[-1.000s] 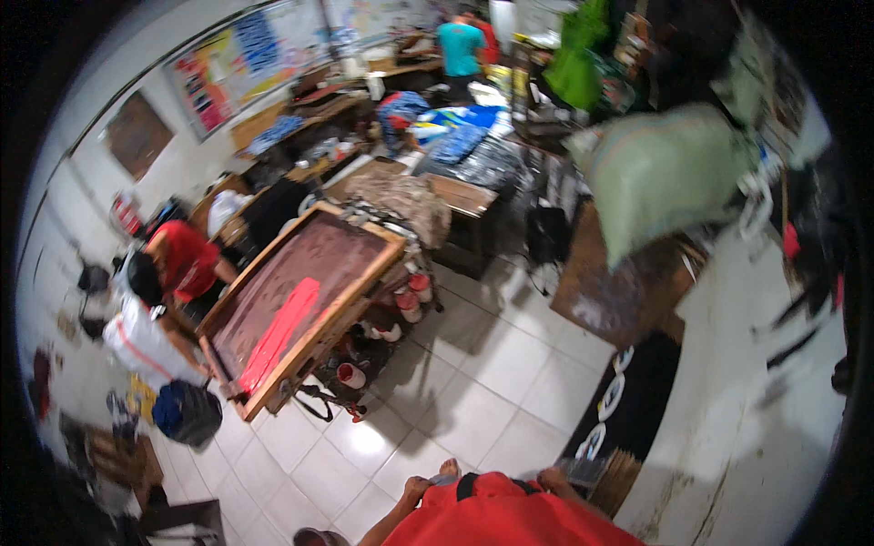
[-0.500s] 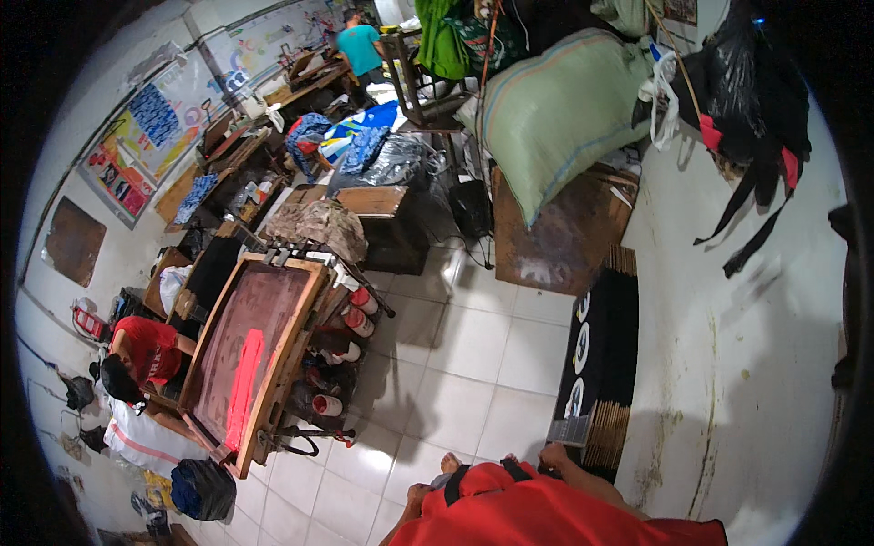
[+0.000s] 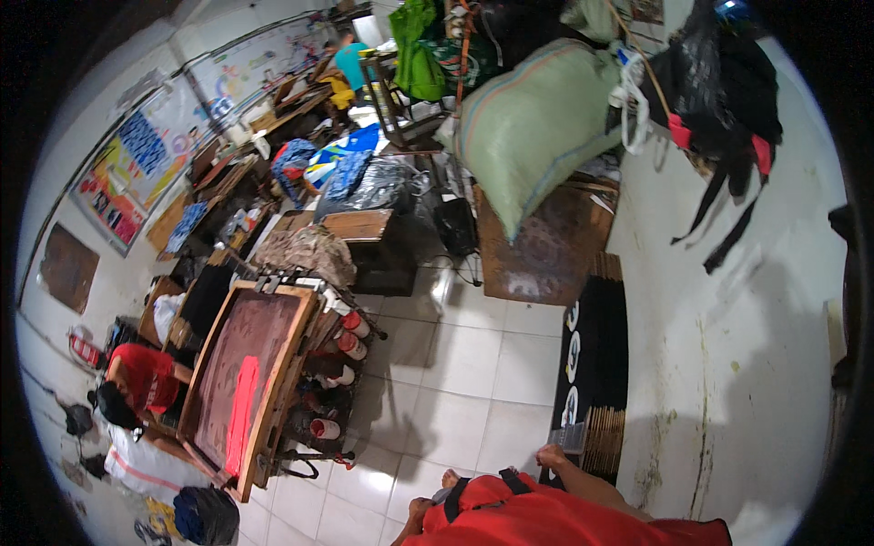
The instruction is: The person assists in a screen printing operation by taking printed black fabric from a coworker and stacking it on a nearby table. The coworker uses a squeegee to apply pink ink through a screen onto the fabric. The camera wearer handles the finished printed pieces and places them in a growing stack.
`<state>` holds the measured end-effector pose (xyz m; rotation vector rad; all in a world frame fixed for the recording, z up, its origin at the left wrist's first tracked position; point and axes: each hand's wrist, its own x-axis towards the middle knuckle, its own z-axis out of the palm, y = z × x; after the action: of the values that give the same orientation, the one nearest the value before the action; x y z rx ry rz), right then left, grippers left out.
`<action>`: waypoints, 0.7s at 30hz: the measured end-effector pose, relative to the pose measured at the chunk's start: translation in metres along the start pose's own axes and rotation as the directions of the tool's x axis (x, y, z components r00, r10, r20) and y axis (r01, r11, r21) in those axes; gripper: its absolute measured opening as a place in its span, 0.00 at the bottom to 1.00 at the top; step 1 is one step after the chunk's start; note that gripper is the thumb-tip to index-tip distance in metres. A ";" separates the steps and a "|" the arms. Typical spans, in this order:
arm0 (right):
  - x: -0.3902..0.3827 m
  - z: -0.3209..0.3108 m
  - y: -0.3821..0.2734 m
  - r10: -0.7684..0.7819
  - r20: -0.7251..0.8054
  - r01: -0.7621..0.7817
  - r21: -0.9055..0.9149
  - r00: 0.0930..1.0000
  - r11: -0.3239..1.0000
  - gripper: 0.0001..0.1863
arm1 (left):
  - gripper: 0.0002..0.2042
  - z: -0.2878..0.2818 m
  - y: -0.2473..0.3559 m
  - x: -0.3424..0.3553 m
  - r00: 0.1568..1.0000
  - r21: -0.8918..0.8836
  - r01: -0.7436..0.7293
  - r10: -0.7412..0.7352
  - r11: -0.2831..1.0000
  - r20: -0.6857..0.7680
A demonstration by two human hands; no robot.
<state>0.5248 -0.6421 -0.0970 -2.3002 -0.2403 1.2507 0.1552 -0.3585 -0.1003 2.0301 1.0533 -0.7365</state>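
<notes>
Head view: I watch through this one camera and take the black stack [image 3: 596, 364] as my landmark; it lies along the pale wall [image 3: 728, 364], with white ovals on top and layered brown edges at its near end
Right hand [image 3: 552, 456]: just beside the stack's near left corner; contact is unclear, and I cannot tell whether its fingers are spread or closed on anything
Left hand [image 3: 419, 511]: left of the stack, low by the red garment [image 3: 537, 520]; its fingers show too small for me to tell their state
Bare foot [image 3: 452, 478]: left of the stack's near end; I judge that a careless turn toward the pile could stub it
Stack corner: if the right hand catches it, I expect layers to slip out of line, because the hand is so near them
Screen frame [image 3: 280, 375]: well left of the stack, bearing a red streak [image 3: 242, 409]; a brushing arm could smear it if that is wet ink
Tubs [image 3: 350, 345]: between frame and stack; a swung leg might spill them
Green sack [image 3: 537, 127]: beyond the stack's far end; a bump could make it slide
</notes>
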 end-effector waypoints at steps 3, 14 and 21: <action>-0.008 0.003 -0.001 0.089 0.003 -0.088 0.206 0.996 0.975 0.09 | 0.16 -0.002 -0.013 0.010 0.995 0.073 -0.095 0.095 0.993 0.008; -0.021 0.031 0.043 -0.372 0.313 0.445 -0.824 0.874 0.351 0.07 | 0.17 -0.050 0.027 0.011 0.968 -0.354 0.063 -0.143 0.933 -0.206; -0.002 0.051 0.008 -0.386 0.305 0.449 -0.813 0.871 0.371 0.10 | 0.18 -0.075 -0.014 0.071 0.976 0.010 -0.141 0.141 0.990 -0.164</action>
<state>0.4809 -0.6323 -0.1220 -2.6566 -1.7651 1.0050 0.1907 -0.2619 -0.1145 2.1678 0.9872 -0.5009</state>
